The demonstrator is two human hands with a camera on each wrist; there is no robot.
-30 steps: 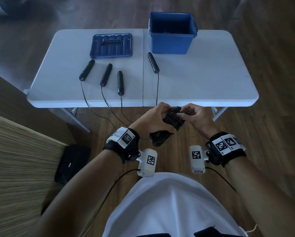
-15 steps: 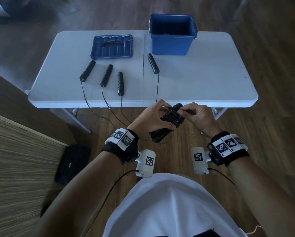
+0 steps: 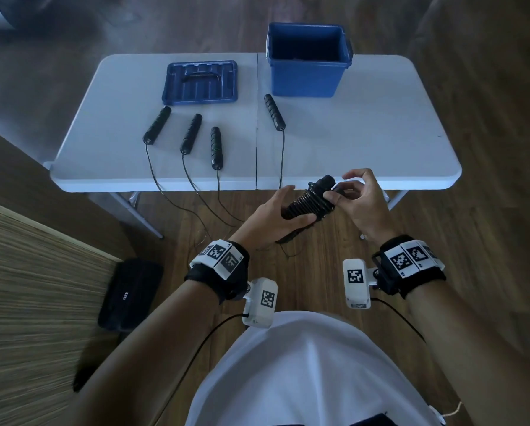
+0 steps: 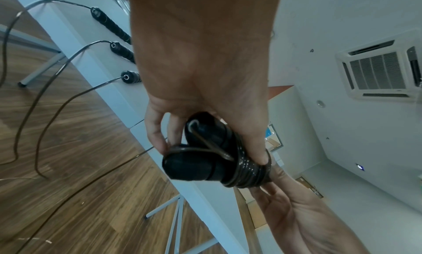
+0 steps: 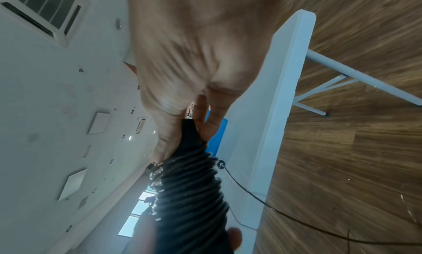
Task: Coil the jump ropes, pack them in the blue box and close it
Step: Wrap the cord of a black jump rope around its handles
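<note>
Both my hands off white folding table's (image 3: 365, 142) near edge: left hand (image 3: 272, 215) grips black cord-wound jump-rope handles (image 3: 308, 201), right hand (image 3: 360, 204) pinches cord there; bundle's underside hidden.

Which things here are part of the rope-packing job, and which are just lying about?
Job:
- wrapped rope bundle, held by left hand and right hand
- four handles on the table, cords hanging to the floor, e.g.
- blue box, open
- lid, beside it

Lying about:
- black bag on the floor
</note>
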